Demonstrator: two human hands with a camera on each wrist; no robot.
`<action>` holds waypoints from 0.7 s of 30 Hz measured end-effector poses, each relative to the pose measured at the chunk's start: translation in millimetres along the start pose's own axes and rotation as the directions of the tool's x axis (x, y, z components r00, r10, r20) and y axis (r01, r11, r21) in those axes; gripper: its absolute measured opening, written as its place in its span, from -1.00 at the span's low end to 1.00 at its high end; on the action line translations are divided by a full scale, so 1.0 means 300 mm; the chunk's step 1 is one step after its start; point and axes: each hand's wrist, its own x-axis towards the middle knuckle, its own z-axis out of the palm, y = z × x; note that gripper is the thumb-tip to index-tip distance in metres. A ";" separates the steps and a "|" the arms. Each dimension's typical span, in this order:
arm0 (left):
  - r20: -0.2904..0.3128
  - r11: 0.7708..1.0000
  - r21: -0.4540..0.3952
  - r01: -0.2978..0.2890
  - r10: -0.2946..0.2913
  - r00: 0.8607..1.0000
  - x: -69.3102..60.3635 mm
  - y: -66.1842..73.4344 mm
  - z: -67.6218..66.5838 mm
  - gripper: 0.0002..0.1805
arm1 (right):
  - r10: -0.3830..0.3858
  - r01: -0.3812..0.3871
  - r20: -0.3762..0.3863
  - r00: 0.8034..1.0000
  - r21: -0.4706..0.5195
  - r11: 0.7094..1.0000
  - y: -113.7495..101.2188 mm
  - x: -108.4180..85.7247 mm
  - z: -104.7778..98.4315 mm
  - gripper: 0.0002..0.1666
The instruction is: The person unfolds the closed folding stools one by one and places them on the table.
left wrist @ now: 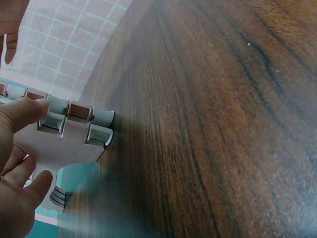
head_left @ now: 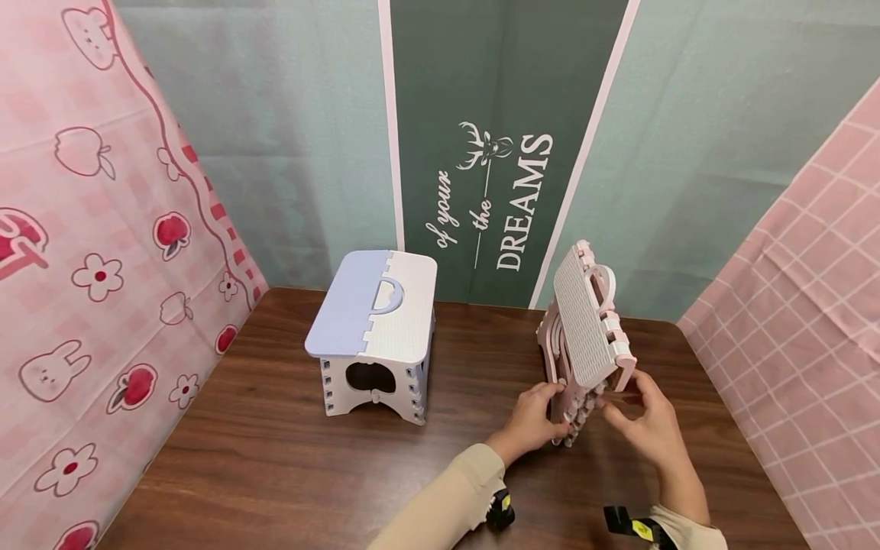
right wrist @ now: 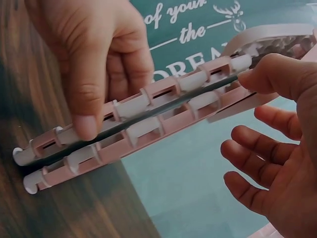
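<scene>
A pink-and-white folding stool (head_left: pixel 584 321) stands partly folded on the table, its textured seat panels tilted steeply and its leg panels nearly together. My left hand (head_left: pixel 532 420) grips the near edge of the leg panels. In the left wrist view its thumb (left wrist: pixel 29 110) lies over the toothed hinge edge, with the other fingers on the panel's side. On the opposite side, my right hand (head_left: pixel 649 424) is at the stool's near corner. Its thumb (right wrist: pixel 277 74) touches the edge in the right wrist view, while the other fingers are loosely bent and spread beneath.
A blue-and-white folding stool (head_left: pixel 406 305) stands unfolded to the left, its carrying handle on top. Both stools are on a dark wooden table (head_left: pixel 275 473). Green printed cloth (head_left: pixel 275 153) hangs behind, with pink patterned cloth (head_left: pixel 137 290) at left and pink checked cloth (head_left: pixel 811 328) at right.
</scene>
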 end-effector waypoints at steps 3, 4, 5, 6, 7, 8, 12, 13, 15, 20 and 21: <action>0.003 1.000 -0.002 0.005 -0.005 1.000 -0.001 0.000 -0.001 -0.38 | 0.040 -0.040 0.011 0.999 0.007 0.999 0.015 -0.011 0.010 -0.35; 0.004 1.000 -0.003 0.004 -0.004 1.000 0.000 0.000 -0.001 -0.38 | 0.051 -0.051 0.017 0.999 0.010 0.999 0.021 -0.015 0.013 -0.36; 0.007 1.000 -0.002 0.006 -0.006 1.000 0.000 0.000 -0.001 -0.38 | 0.060 -0.060 0.023 0.998 0.014 0.998 0.026 -0.018 0.016 -0.37; 0.008 1.000 -0.003 0.006 -0.006 1.000 0.000 0.001 -0.002 -0.38 | 0.072 -0.072 0.033 0.997 0.019 0.997 0.031 -0.021 0.019 -0.38; 0.007 1.000 -0.002 0.005 -0.005 1.000 -0.001 0.001 -0.002 -0.38 | 0.082 -0.083 0.040 0.996 0.022 0.996 0.037 -0.025 0.023 -0.38; 0.006 1.000 0.000 0.003 -0.003 1.000 -0.001 0.001 -0.001 -0.38 | 0.092 -0.094 0.048 0.995 0.024 0.995 0.044 -0.028 0.027 -0.38; 0.005 1.000 0.002 0.008 -0.008 1.000 -0.003 0.000 0.000 -0.37 | 0.135 -0.138 0.081 0.988 0.029 0.990 0.059 -0.041 0.039 -0.41; 0.002 1.000 0.003 0.008 -0.008 1.000 -0.003 -0.001 0.001 -0.37 | 0.141 -0.145 0.086 0.986 0.033 0.989 0.064 -0.043 0.042 -0.41; 0.000 1.000 0.000 0.009 -0.009 1.000 -0.004 -0.003 0.002 -0.37 | 0.153 -0.157 0.097 0.983 0.040 0.987 0.068 -0.046 0.047 -0.43; -0.016 1.000 -0.006 -0.009 0.009 1.000 -0.003 -0.007 0.006 -0.38 | 0.155 -0.164 0.101 0.983 0.087 0.983 0.082 -0.051 0.062 -0.44; -0.018 1.000 -0.007 -0.013 0.013 1.000 -0.003 -0.007 0.006 -0.38 | 0.154 -0.164 0.102 0.983 0.097 0.982 0.085 -0.053 0.066 -0.43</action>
